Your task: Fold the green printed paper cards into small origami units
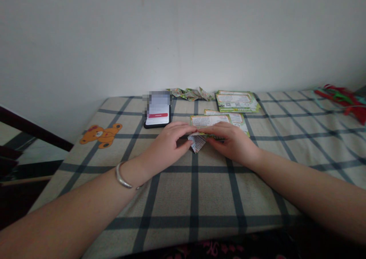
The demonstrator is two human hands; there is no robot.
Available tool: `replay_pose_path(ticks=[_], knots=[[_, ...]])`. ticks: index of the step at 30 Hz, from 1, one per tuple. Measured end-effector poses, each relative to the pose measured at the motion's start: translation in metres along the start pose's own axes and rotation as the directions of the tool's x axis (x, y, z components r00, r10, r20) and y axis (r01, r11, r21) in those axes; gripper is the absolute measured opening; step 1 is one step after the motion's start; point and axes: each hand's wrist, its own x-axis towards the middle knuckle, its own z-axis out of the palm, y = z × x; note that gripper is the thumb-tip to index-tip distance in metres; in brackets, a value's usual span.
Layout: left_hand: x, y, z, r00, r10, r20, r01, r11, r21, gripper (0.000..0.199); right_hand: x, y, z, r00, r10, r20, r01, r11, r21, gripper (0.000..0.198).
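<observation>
The person's hands meet over the middle of the surface (171,201), which is covered in a checked cloth. Between them is a small folded paper (197,143), printed with fine lines of text, a pointed corner of it facing the person. The left hand (175,139) grips its left side, thumb below and fingers curled over; the right hand (233,140) pinches the other side, its fingers lying across the top edge and hiding part of it. The exact creases are covered, so how many layers there are cannot be told.

To work this fold well, one hand would best pin the paper while the other lines up the edges, then runs a fingertip firmly along the crease from the middle outward. Such thin paper probably slips or wrinkles if both hands pull at once, so light, even pressure seems wiser. Two loose printed sheets (210,119) lie just beyond the fingers, near enough to be nudged; a phone (158,120) lies to the left.
</observation>
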Motion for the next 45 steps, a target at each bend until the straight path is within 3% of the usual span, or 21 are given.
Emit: replay_pose_path(ticks=[8,16,30,45], knots=[[-0.001,-0.002,0.0,0.999,-0.04,-0.014,0.041,0.996,0.078,0.026,0.002,0.004,-0.001,0.994,-0.088,0.07,0.092,0.993,-0.069,0.034],[0.001,-0.005,-0.002,0.997,-0.069,0.044,0.068,0.997,0.03,0.022,0.002,0.006,-0.002,0.985,-0.111,0.134,0.121,0.99,-0.071,0.035],[0.003,-0.02,-0.006,0.983,0.156,0.092,-0.164,0.983,0.08,0.016,0.001,0.004,-0.005,0.966,-0.195,0.172,0.211,0.974,-0.079,0.038],[0.002,-0.026,-0.007,0.954,0.254,0.162,-0.285,0.935,0.209,0.019,0.003,-0.001,-0.011,0.915,-0.318,0.248,0.37,0.906,-0.205,0.033]])
